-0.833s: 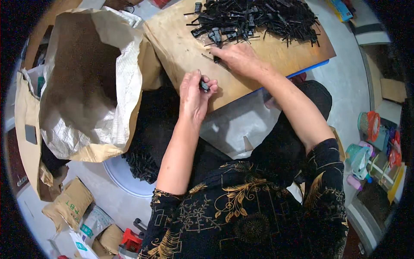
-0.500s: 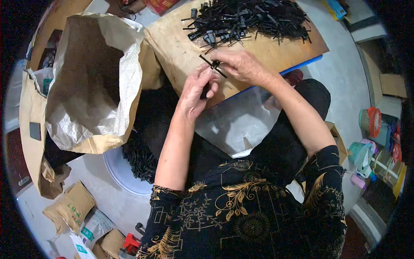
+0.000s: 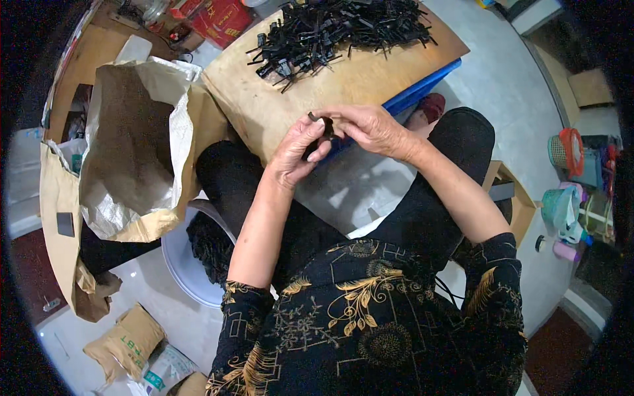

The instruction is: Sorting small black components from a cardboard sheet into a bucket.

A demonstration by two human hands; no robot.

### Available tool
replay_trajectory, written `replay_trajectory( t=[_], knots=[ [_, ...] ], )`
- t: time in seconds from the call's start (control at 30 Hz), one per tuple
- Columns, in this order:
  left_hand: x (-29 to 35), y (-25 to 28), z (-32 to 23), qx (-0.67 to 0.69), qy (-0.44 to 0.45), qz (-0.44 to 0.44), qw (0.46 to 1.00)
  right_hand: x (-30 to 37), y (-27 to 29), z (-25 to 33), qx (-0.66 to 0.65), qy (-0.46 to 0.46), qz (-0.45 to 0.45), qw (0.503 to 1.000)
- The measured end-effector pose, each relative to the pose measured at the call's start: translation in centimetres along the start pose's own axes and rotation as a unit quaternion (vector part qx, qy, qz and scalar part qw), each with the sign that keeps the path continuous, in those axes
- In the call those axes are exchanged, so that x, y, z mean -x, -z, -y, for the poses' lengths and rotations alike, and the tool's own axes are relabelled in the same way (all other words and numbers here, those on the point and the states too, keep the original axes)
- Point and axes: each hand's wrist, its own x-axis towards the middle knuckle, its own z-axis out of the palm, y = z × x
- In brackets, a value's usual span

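Observation:
Over the near edge of a wooden board [image 3: 244, 82], my two hands meet around a small black plastic part [image 3: 327, 125]. My left hand [image 3: 298, 150] is closed on it, thumb on top, and a dark end sticks out above the thumb. Fingers of my right hand [image 3: 375, 130] pinch at its right side; my grip hides most of its shape. Farther back on the board lies a heap of black plastic parts [image 3: 343, 33] with thin stems, tangled together.
Left of my arms stands an open paper sack [image 3: 178, 152] with a silvery lining. Below it a white tub [image 3: 175, 267] holds dark pieces. Stuffed brown bags [image 3: 125, 340] lie at lower left. An open cardboard box [image 3: 525, 214] sits beside my right knee.
The thin black stems that stuck out crosswise between my fingers no longer show; the part is now mostly within my grip. The whole view has shifted, with the board higher in it.

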Motion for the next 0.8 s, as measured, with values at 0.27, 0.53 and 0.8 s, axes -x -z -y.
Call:
replay_trajectory(
  t=[0.27, 0.53, 0.8],
  knots=[
    [-0.9, 0.2, 1.5, -0.150, -0.069, -0.140, 0.976, 0.7, -0.6, -1.3, -0.149, -0.235, -0.008, 0.961],
    [-1.0, -0.1, 1.6, -0.290, -0.087, -0.159, 0.940, 0.0, -2.2, -1.8, -0.127, -0.209, 0.046, 0.969],
    [-1.0, -0.6, 1.2, -0.340, -0.068, -0.190, 0.918, -1.0, -2.5, -1.7, -0.119, -0.215, 0.069, 0.967]
  ],
)
